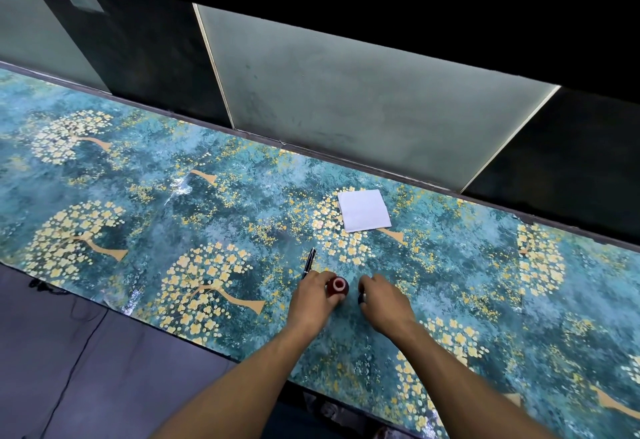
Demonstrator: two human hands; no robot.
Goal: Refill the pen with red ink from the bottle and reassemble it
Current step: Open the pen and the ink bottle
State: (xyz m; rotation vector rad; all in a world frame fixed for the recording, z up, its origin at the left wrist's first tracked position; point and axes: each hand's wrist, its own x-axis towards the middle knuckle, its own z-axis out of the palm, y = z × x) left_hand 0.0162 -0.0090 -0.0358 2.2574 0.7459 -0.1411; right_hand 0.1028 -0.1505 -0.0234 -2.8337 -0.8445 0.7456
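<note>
Gripping the red ink bottle [338,286], uncapped w/ mouth open, the left hand [311,300] wraps its left side on the teal floral tablecloth [145,210]. Right hand [384,300], just beside the bottle at 3 o'clock, is curled round a small dark item, prob. the cap [362,297]. Black pen [309,262] lies at 11 o'clock from the bottle, touching the left fingers. White folded tissue [364,210] sits well apart at 12–1 o'clock.
</note>
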